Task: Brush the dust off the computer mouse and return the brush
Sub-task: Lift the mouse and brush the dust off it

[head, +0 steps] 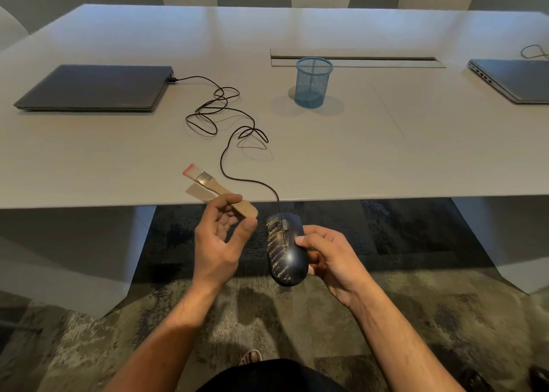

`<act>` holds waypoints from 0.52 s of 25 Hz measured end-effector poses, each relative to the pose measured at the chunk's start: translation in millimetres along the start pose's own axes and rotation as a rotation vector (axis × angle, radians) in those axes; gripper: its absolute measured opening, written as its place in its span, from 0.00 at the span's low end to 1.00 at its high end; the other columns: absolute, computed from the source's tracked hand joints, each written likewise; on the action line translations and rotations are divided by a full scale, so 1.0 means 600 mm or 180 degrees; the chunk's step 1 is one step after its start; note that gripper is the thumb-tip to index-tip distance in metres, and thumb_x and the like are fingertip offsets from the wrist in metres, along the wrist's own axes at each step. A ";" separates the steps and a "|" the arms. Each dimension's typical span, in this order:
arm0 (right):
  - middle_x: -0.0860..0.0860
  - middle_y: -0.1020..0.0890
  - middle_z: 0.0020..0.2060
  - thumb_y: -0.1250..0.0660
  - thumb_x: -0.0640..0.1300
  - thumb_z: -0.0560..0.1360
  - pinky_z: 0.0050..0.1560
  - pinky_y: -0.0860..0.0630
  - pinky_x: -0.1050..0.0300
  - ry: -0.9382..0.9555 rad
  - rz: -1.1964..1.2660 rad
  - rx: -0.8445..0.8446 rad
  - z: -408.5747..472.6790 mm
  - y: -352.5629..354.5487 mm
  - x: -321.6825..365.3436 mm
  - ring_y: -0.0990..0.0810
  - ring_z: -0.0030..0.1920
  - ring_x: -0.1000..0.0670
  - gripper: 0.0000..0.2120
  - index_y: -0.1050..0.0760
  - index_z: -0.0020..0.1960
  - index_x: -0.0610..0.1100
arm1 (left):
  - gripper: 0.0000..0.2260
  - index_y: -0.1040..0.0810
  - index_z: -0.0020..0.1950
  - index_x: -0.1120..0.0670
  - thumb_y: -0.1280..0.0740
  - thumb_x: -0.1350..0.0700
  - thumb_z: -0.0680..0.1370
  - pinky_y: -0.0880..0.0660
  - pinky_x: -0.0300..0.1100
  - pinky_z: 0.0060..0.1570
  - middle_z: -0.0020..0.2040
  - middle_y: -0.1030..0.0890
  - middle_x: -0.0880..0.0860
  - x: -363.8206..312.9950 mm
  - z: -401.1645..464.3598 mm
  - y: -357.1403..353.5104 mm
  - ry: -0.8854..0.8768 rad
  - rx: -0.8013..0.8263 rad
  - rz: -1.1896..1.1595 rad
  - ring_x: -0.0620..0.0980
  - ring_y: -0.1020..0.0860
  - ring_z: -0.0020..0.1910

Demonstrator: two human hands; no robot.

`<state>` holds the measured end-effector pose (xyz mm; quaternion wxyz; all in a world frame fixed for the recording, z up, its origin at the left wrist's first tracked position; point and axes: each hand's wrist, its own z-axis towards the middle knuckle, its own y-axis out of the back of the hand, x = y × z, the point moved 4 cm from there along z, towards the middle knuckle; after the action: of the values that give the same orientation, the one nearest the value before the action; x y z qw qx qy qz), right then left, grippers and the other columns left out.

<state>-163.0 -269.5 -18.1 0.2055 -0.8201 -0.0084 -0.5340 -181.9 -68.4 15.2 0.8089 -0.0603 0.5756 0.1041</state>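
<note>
Wooden-handled flat brush (221,189) pinched in my left hand (218,243), bristles pointing far-left over the white table (326,160) edge; my right hand (332,258) grips the dusty dark computer mouse (286,249), lengthwise near-to-far.

Dim overhead light, soft glare, wide-angle edge distortion.
</note>
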 end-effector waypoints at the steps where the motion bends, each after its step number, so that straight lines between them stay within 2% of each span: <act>1: 0.43 0.14 0.41 0.31 0.39 0.75 0.35 0.26 0.56 0.0005 0.0001 0.0003 0.001 0.000 0.000 0.20 0.36 0.50 0.09 0.15 0.53 0.41 | 0.16 0.24 0.56 0.47 0.28 0.41 0.74 0.22 0.38 0.50 0.49 0.17 0.50 -0.004 0.002 0.007 -0.0046 -0.0189 0.0005 0.53 0.17 0.49; 4: 0.44 0.14 0.40 0.29 0.42 0.71 0.33 0.26 0.58 0.0009 -0.0023 0.0022 0.001 -0.002 0.002 0.20 0.35 0.51 0.11 0.15 0.52 0.42 | 0.05 0.22 0.49 0.46 0.29 0.51 0.75 0.24 0.35 0.41 0.41 0.19 0.50 -0.017 0.003 0.028 -0.0124 -0.0371 0.0307 0.49 0.20 0.39; 6: 0.45 0.14 0.40 0.29 0.43 0.71 0.33 0.25 0.59 0.0015 -0.0044 0.0034 0.001 -0.003 0.003 0.20 0.34 0.52 0.11 0.14 0.51 0.43 | 0.03 0.21 0.46 0.47 0.30 0.53 0.74 0.26 0.33 0.37 0.39 0.20 0.52 -0.023 -0.004 0.040 -0.0033 -0.0171 0.0450 0.49 0.22 0.35; 9: 0.45 0.14 0.40 0.29 0.43 0.71 0.32 0.25 0.60 0.0015 -0.0058 0.0066 0.001 -0.002 0.003 0.20 0.35 0.51 0.10 0.14 0.50 0.44 | 0.02 0.22 0.45 0.45 0.32 0.52 0.74 0.30 0.29 0.34 0.38 0.22 0.51 -0.039 -0.026 0.063 -0.0021 0.0191 0.0685 0.41 0.26 0.32; 11: 0.44 0.14 0.41 0.29 0.44 0.71 0.34 0.25 0.58 0.0010 -0.0100 0.0068 0.000 -0.002 0.003 0.20 0.37 0.50 0.10 0.14 0.50 0.45 | 0.04 0.23 0.48 0.44 0.33 0.50 0.74 0.29 0.36 0.32 0.38 0.25 0.52 -0.049 -0.039 0.079 0.0092 0.0514 0.0876 0.43 0.28 0.32; 12: 0.44 0.14 0.41 0.29 0.44 0.71 0.34 0.25 0.58 0.0011 -0.0126 0.0071 0.000 -0.002 0.003 0.20 0.37 0.50 0.10 0.14 0.50 0.45 | 0.06 0.24 0.50 0.43 0.33 0.49 0.74 0.28 0.42 0.33 0.40 0.26 0.53 -0.054 -0.044 0.086 0.0190 0.0671 0.0995 0.47 0.28 0.33; 13: 0.45 0.15 0.40 0.29 0.44 0.71 0.34 0.25 0.58 0.0016 -0.0143 0.0077 -0.001 -0.003 0.003 0.20 0.36 0.51 0.10 0.14 0.50 0.45 | 0.08 0.25 0.53 0.42 0.33 0.50 0.75 0.27 0.44 0.34 0.41 0.26 0.52 -0.059 -0.046 0.093 0.0247 0.0790 0.1148 0.50 0.27 0.34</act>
<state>-163.0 -268.7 -15.6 0.2033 -0.8158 -0.0327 -0.5404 -231.7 -23.9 40.6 0.7556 0.1397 0.6161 0.1730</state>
